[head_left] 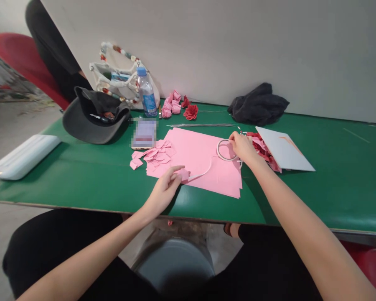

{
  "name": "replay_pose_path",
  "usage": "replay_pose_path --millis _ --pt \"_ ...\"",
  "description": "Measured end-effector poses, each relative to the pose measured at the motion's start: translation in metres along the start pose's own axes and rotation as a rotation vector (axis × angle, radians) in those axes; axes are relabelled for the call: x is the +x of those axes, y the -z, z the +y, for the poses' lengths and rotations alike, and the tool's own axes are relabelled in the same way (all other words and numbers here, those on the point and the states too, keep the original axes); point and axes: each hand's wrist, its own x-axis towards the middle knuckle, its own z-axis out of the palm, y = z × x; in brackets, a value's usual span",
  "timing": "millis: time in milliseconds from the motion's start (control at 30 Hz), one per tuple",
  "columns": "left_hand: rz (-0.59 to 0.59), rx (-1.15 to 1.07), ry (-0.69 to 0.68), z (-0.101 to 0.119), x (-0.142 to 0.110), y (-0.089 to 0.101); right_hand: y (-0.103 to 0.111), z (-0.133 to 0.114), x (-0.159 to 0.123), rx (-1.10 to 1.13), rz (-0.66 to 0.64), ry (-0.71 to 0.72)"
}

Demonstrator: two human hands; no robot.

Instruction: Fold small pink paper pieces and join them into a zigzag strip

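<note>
My left hand (165, 188) pinches a small pink paper piece (184, 174) near the front edge of a stack of pink paper sheets (194, 146). A strip of white tape (202, 175) runs from that piece in a loose curve to a narrow tape roll (228, 159). Gripping the roll at its upper right side is my right hand (242, 146), over the sheets' right edge. Loose cut pink paper pieces (159, 154) lie in a pile on the sheets' left corner. My fingers partly cover the held piece.
Behind the sheets lie thin wires (203, 125), pink paper flowers (171, 104) and a red paper flower (191, 112). A phone (144, 133), bottle (148, 96), cap (95, 121) and beaded bag (122, 79) stand left. Right are a white card (285, 150), red paper pieces (263, 148) and black cloth (258, 104).
</note>
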Motion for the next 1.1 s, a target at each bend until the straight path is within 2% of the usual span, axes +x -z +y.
replay_pose_path --millis 133,233,300,400,500,700,900,1000,1100 --pt "-0.002 0.021 -0.027 0.000 0.000 0.000 0.003 -0.009 -0.003 0.337 0.020 0.010" --pt "-0.031 0.149 -0.063 0.002 -0.006 -0.004 0.002 -0.022 -0.013 0.533 -0.061 -0.002" --pt "-0.056 0.244 -0.104 0.004 -0.010 -0.007 0.000 -0.031 -0.021 0.597 -0.129 0.041" --pt "-0.084 0.321 -0.148 0.004 -0.013 -0.010 -0.003 -0.041 -0.032 0.599 -0.198 0.131" --pt "-0.089 0.343 -0.150 0.003 -0.012 -0.009 -0.007 -0.045 -0.038 0.546 -0.185 0.184" --pt "-0.061 0.346 -0.144 0.003 -0.011 -0.008 -0.010 -0.043 -0.038 0.541 -0.183 0.178" --pt "-0.095 0.327 -0.184 0.004 -0.014 -0.012 -0.010 -0.043 -0.039 0.545 -0.184 0.174" --pt "-0.063 0.394 -0.249 0.002 -0.011 -0.009 -0.011 -0.042 -0.039 0.555 -0.182 0.183" --pt "-0.032 0.399 -0.233 0.001 -0.007 -0.005 -0.012 -0.040 -0.039 0.559 -0.177 0.193"
